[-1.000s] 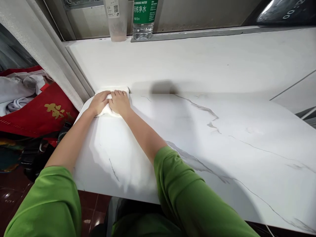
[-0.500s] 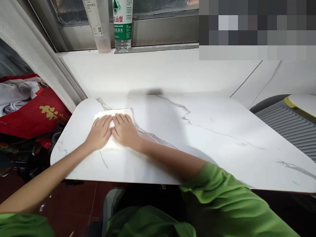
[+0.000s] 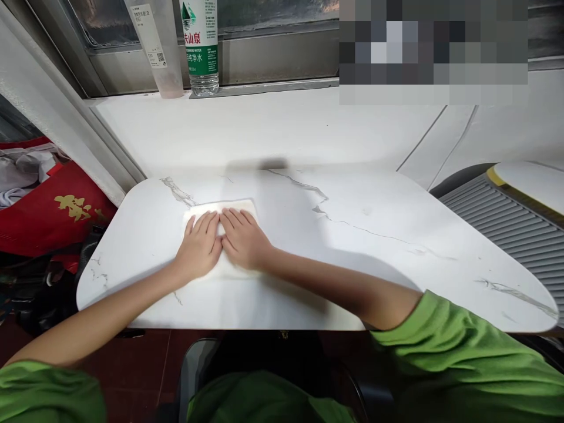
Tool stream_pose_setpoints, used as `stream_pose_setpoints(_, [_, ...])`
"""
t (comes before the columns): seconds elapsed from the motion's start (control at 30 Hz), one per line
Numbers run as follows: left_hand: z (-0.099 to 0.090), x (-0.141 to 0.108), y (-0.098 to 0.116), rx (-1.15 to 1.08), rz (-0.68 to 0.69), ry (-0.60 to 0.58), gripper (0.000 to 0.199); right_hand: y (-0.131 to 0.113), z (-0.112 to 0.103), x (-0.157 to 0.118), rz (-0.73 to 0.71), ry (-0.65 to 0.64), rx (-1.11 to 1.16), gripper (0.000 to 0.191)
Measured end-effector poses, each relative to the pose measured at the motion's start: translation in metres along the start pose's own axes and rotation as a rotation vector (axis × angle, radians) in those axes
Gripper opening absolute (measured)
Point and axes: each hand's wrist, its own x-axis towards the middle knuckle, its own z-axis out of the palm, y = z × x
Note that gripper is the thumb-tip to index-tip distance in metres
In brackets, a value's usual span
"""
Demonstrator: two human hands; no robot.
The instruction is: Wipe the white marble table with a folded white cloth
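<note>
A white cloth (image 3: 233,271) lies flat on the white marble-patterned table (image 3: 388,205), left of its middle. My left hand (image 3: 198,247) rests palm down on the cloth's left part, fingers stretched out. Beside it, my right hand (image 3: 244,238) presses flat on the right part with its fingers extended. The thumbs nearly meet between the hands. Much of the cloth is hidden beneath them.
A clear plastic cup (image 3: 165,70) and a water bottle (image 3: 204,59) stand on the ledge behind the table. At the left is a red bag (image 3: 48,211); a grey ribbed seat (image 3: 506,229) is at the right.
Both hands and the cloth under them have moved to the right across the table. The view has also shifted slightly.
</note>
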Motion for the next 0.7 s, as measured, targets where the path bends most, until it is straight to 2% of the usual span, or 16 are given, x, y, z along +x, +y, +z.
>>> stream_pose_setpoints(0.2, [0.008, 0.099, -0.028, -0.020, -0.042, 0.010, 0.048, 0.065, 0.008, 0.074, 0.077, 0.028, 0.003, 0.048])
stream_pose_setpoints(0.3, [0.009, 0.131, -0.036, -0.042, -0.035, 0.023, 0.049, 0.085, 0.009, 0.096, 0.134, 0.033, -0.008, 0.046])
stream_pose_setpoints(0.4, [0.011, 0.142, -0.039, -0.040, -0.039, 0.034, 0.050, 0.093, 0.010, 0.103, 0.160, 0.025, -0.039, 0.046])
stream_pose_setpoints(0.5, [0.014, 0.142, -0.039, -0.045, -0.047, 0.043, 0.048, 0.094, 0.012, 0.100, 0.137, 0.045, -0.037, 0.045])
stream_pose_setpoints(0.6, [0.015, 0.139, -0.037, -0.068, -0.047, 0.042, 0.046, 0.091, 0.012, 0.090, 0.142, 0.066, -0.020, 0.047])
stream_pose_setpoints(0.7, [0.016, 0.129, -0.025, -0.069, -0.036, 0.029, 0.046, 0.088, 0.008, 0.072, 0.153, 0.069, -0.018, 0.049])
